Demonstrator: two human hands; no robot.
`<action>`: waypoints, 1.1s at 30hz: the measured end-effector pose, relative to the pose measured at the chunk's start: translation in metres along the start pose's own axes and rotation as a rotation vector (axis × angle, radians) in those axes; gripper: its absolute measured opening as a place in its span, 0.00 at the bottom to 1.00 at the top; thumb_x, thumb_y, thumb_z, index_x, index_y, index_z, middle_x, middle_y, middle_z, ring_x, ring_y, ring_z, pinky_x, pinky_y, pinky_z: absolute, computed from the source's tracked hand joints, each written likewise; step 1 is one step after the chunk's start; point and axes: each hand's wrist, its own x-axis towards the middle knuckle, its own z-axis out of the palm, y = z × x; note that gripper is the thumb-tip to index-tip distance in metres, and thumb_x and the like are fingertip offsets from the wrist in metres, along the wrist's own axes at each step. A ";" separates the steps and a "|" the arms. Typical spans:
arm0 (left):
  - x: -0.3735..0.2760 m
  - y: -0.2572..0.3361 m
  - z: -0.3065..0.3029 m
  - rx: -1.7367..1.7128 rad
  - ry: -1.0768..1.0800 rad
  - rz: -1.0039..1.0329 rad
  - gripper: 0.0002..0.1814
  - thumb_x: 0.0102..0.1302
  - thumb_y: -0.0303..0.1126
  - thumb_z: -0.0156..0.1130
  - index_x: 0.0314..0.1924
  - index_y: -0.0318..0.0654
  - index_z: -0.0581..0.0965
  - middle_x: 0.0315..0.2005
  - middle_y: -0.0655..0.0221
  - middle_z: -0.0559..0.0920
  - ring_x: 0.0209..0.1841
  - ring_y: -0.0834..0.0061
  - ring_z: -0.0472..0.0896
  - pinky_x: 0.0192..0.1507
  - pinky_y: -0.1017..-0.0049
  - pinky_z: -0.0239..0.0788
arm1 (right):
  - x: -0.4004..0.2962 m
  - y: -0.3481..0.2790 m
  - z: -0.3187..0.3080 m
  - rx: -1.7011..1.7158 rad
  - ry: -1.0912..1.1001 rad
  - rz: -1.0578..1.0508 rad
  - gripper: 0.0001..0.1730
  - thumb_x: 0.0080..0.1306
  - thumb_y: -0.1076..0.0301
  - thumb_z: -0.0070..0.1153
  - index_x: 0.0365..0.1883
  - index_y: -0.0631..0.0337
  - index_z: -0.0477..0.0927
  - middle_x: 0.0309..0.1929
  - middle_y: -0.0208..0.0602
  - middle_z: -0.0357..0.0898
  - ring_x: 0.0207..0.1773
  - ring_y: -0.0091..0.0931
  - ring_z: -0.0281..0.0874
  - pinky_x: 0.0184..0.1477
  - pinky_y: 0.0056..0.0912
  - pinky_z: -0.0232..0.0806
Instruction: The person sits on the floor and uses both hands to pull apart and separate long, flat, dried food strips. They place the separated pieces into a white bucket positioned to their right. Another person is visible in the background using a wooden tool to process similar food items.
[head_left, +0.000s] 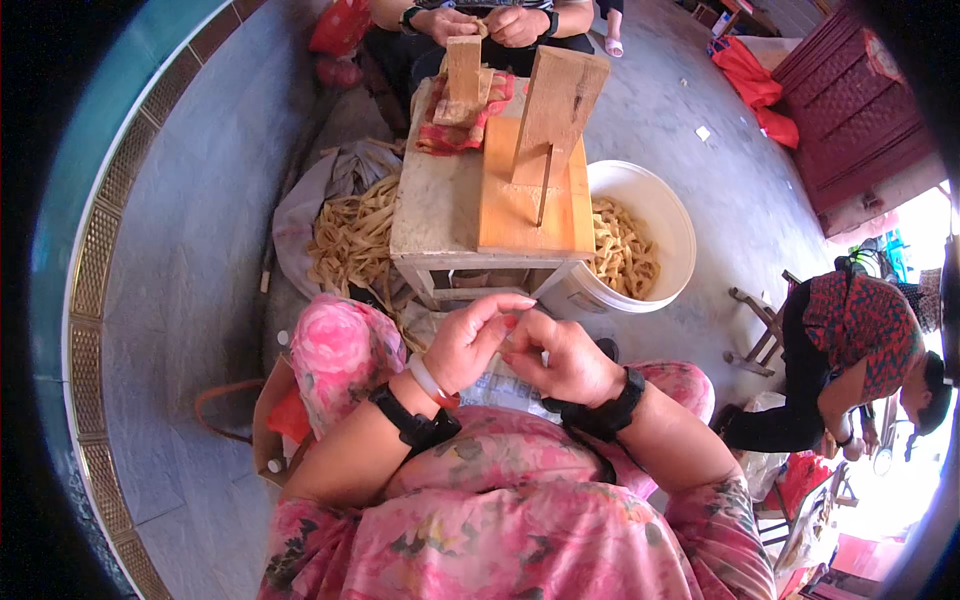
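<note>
My left hand (471, 341) and my right hand (568, 358) meet above my lap, fingertips close together. The right fingers are curled in a pinch; whether something small sits between the fingertips is hard to tell. Just beyond them stands a low wooden stool (435, 202). On its near right part rests an orange-brown wooden board (499, 217) with an upright wooden block (559, 112) and a thin upright rod (545, 187). Left of the stool, long tan strips (352, 232) spill from a grey cloth sack (296, 232). At right, a white plastic bucket (667, 217) holds short folded tan pieces (622, 247).
Across the stool, a co-worker's hands (487, 26) hold a tan piece near a second wooden block (464, 71) on a red checked cloth (491, 124). Another person (855, 352) bends over at right, near a wooden stool (757, 330). A tiled wall (97, 247) curves along the left.
</note>
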 end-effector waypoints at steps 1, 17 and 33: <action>-0.001 -0.010 -0.002 -0.027 0.026 -0.048 0.11 0.71 0.30 0.53 0.50 0.36 0.75 0.39 0.68 0.82 0.42 0.79 0.79 0.45 0.79 0.70 | 0.004 -0.007 -0.003 -0.074 -0.004 -0.015 0.09 0.60 0.75 0.61 0.34 0.61 0.72 0.27 0.32 0.73 0.29 0.23 0.71 0.32 0.27 0.66; 0.118 -0.004 -0.037 0.420 0.209 -0.161 0.08 0.66 0.32 0.59 0.33 0.35 0.75 0.24 0.64 0.79 0.27 0.73 0.77 0.29 0.75 0.67 | 0.083 0.039 -0.079 -0.633 0.336 0.011 0.03 0.60 0.73 0.53 0.31 0.61 0.73 0.29 0.46 0.76 0.34 0.43 0.76 0.37 0.43 0.69; -0.005 0.007 -0.028 -0.470 -0.338 -0.725 0.06 0.69 0.32 0.54 0.36 0.39 0.73 0.22 0.77 0.72 0.23 0.86 0.68 0.25 0.85 0.58 | -0.013 0.007 -0.024 -0.664 0.090 -0.140 0.07 0.57 0.78 0.57 0.35 0.61 0.76 0.28 0.39 0.77 0.31 0.38 0.78 0.35 0.36 0.70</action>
